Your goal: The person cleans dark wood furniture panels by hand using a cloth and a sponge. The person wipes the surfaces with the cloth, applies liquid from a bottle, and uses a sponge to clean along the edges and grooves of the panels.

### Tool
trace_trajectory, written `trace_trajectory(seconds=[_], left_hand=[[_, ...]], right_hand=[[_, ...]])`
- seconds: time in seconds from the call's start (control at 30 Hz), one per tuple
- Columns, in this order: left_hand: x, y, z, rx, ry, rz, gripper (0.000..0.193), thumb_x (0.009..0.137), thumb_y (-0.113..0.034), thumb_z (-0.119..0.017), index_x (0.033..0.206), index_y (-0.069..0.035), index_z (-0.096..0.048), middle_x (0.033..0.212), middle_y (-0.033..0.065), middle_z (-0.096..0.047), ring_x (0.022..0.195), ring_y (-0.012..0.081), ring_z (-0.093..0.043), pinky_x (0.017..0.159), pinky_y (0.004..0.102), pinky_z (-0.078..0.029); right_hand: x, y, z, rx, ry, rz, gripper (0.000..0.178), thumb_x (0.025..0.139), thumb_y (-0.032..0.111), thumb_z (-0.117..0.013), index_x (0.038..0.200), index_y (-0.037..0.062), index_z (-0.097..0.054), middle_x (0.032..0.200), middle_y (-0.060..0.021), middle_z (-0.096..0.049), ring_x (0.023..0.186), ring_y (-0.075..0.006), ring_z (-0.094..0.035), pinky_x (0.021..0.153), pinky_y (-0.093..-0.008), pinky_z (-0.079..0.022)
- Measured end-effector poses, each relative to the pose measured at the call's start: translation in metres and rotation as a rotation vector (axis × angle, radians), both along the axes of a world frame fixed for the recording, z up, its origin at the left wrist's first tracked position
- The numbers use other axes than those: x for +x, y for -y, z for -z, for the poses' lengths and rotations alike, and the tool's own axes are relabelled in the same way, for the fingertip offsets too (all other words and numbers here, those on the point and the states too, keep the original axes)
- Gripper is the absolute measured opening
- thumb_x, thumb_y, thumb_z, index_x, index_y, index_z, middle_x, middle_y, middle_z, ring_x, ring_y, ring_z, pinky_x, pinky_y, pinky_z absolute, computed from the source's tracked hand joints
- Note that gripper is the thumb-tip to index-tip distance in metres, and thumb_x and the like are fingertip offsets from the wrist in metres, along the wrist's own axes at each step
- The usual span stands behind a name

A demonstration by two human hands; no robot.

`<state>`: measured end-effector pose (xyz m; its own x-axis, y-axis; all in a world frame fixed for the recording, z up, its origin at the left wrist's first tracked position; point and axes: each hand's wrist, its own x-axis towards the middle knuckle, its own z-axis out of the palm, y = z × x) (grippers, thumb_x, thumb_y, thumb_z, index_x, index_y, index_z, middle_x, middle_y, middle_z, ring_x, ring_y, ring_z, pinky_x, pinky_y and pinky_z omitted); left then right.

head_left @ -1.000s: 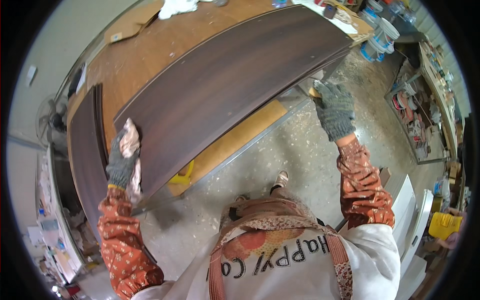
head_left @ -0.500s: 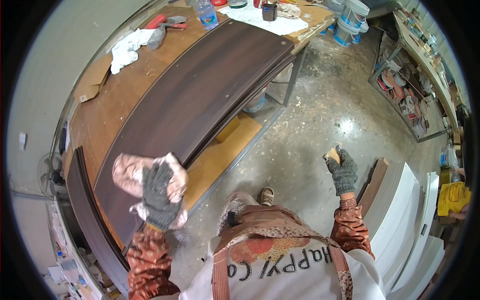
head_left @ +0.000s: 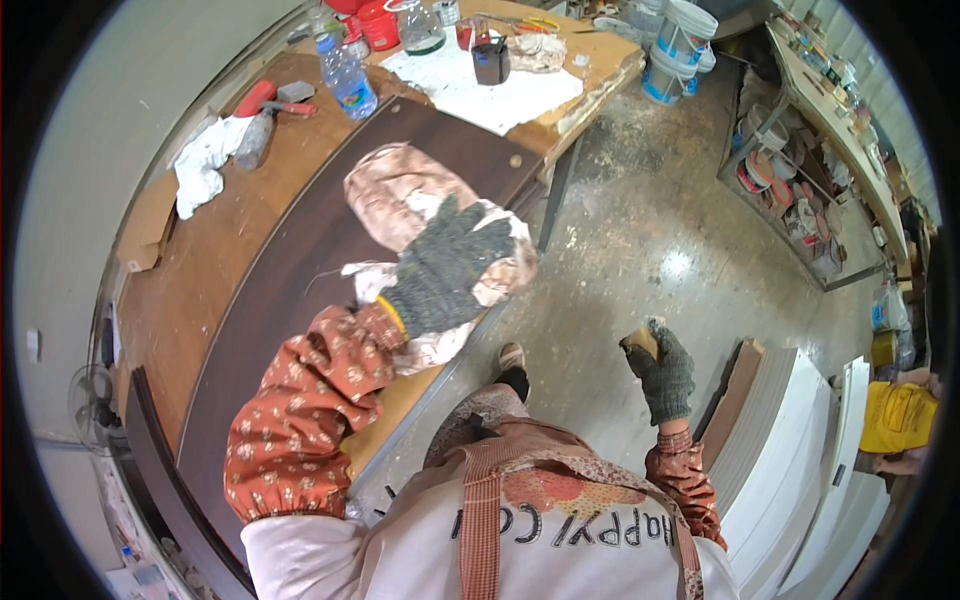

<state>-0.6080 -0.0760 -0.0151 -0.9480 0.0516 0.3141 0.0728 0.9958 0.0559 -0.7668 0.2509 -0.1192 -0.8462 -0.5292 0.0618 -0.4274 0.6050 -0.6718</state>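
Observation:
My left hand (head_left: pixel 445 268), in a dark grey knit glove, presses a bunched pinkish-white rag (head_left: pixel 400 190) onto the upper part of a dark brown wood panel (head_left: pixel 275 290). Its fingers are spread over the rag, with folds of cloth between thumb and fingers. The panel tops a stack of similar boards on the workbench (head_left: pixel 215 300). Away from the bench, at my right side, my right hand (head_left: pixel 668 380) wears a matching glove. Its fingers close round a small tan block (head_left: pixel 642 343), whose kind I cannot make out.
A water bottle (head_left: pixel 347 80), a red-handled tool (head_left: pixel 262 98) and a white cloth (head_left: pixel 205 165) lie beyond the panel. A dark cup (head_left: pixel 491 62) stands on white paper. White boards (head_left: pixel 770 430) lean at right; buckets (head_left: pixel 672 70) stand at the far end.
My left hand has slid the rag far up the panel, away from me and to the right. My right hand still holds the block, a little lower and further left in view.

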Motion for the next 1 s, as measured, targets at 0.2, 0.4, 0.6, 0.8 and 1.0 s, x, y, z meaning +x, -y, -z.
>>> trace_trajectory(seconds=[0.2, 0.4, 0.6, 0.8, 1.0], left_hand=[[-0.121, 0.011, -0.009, 0.034, -0.029, 0.021, 0.057, 0.075, -0.037, -0.064, 0.126, -0.014, -0.055, 0.128, 0.013, -0.053, 0.122, 0.0321, -0.046, 0.107, 0.0501, -0.028], [-0.179, 0.025, 0.01, 0.415, -0.261, 0.054, 0.04, 0.082, -0.02, -0.064, 0.121, -0.012, -0.058, 0.112, 0.0108, -0.061, 0.1, 0.0239, -0.059, 0.089, 0.0359, -0.045], [-0.179, 0.04, -0.058, 2.286, -0.769, -0.076, 0.03, 0.094, -0.019, -0.052, 0.116, 0.001, -0.052, 0.094, 0.0128, -0.063, 0.09, 0.0173, -0.061, 0.074, 0.0213, -0.051], [-0.125, 0.047, -0.095, 2.021, -0.926, -0.322, 0.046, 0.094, -0.033, -0.052, 0.13, -0.005, -0.045, 0.119, 0.0143, -0.058, 0.109, 0.0233, -0.058, 0.097, 0.0405, -0.046], [-0.093, 0.016, -0.117, 1.205, -1.577, -0.712, 0.046, 0.095, -0.025, -0.048, 0.134, -0.003, -0.037, 0.13, 0.0137, -0.048, 0.118, 0.0248, -0.05, 0.101, 0.038, -0.042]], right_hand=[[-0.071, 0.038, -0.002, -0.087, 0.094, 0.092, 0.053, 0.073, 0.027, -0.077, 0.116, 0.0035, -0.061, 0.108, -0.0169, -0.065, 0.1, -0.0277, -0.062, 0.087, -0.036, -0.048], [-0.139, 0.103, -0.021, -0.311, 0.081, 0.064, 0.048, 0.08, 0.009, -0.071, 0.123, -0.0031, -0.053, 0.115, -0.0114, -0.06, 0.102, -0.0162, -0.057, 0.091, -0.0296, -0.045], [-0.203, 0.203, -0.041, -0.51, 0.215, -0.16, 0.043, 0.076, 0.017, -0.075, 0.11, -0.0019, -0.057, 0.1, -0.0068, -0.061, 0.092, -0.0166, -0.058, 0.083, -0.0312, -0.048], [-0.223, 0.305, -0.083, -0.566, -0.306, -0.71, 0.05, 0.074, 0.025, -0.077, 0.114, 0.0041, -0.055, 0.104, -0.0139, -0.062, 0.089, -0.0263, -0.06, 0.077, -0.0378, -0.05], [-0.212, 0.407, -0.124, -0.388, -0.557, -0.999, 0.067, 0.072, 0.036, -0.074, 0.124, 0.0033, -0.048, 0.111, -0.0167, -0.059, 0.105, -0.0332, -0.054, 0.089, -0.0446, -0.044]])
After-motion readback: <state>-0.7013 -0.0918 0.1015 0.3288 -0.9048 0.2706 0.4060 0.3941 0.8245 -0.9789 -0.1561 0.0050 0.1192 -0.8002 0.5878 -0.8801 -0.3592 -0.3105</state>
